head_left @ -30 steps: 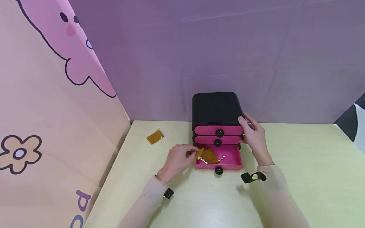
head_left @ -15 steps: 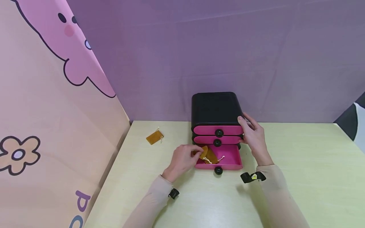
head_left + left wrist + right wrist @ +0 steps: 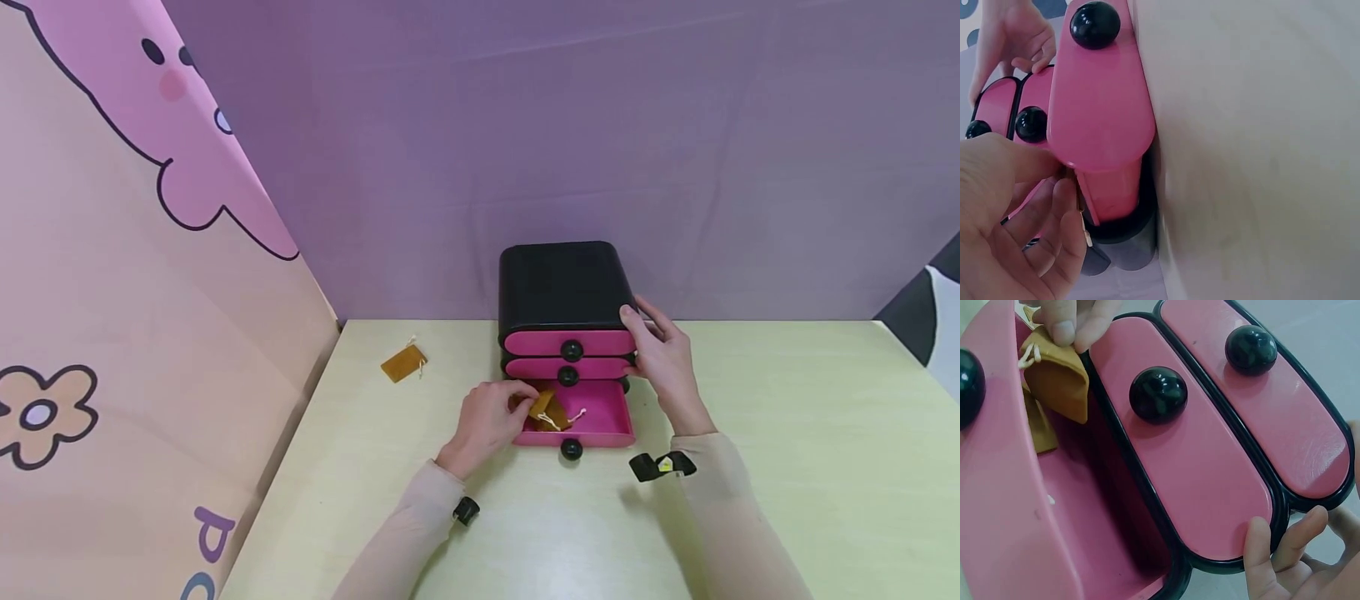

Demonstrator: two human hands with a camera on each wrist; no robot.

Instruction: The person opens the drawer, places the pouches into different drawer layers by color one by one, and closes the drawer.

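Observation:
A small black drawer cabinet (image 3: 564, 287) with pink fronts and round black knobs stands on the table. Its bottom drawer (image 3: 606, 410) is pulled out; the two above are closed. My left hand (image 3: 486, 423) pinches a mustard drawstring pouch (image 3: 1057, 378) by its edge at the left of this drawer. A second mustard pouch (image 3: 1040, 430) lies in the drawer, partly covered by the held one. My right hand (image 3: 666, 365) grips the cabinet's right side, with a fingertip (image 3: 1259, 540) against the middle drawer's front.
Another mustard pouch (image 3: 403, 363) with white cords lies on the table to the left. A purple cloth backdrop (image 3: 420, 167) rises behind the table, and a printed pink panel (image 3: 150, 333) borders the left side.
My left hand has moved a little to the right with the pouch, which now overlaps more of the pouch in the drawer. The right hand keeps its hold on the cabinet.

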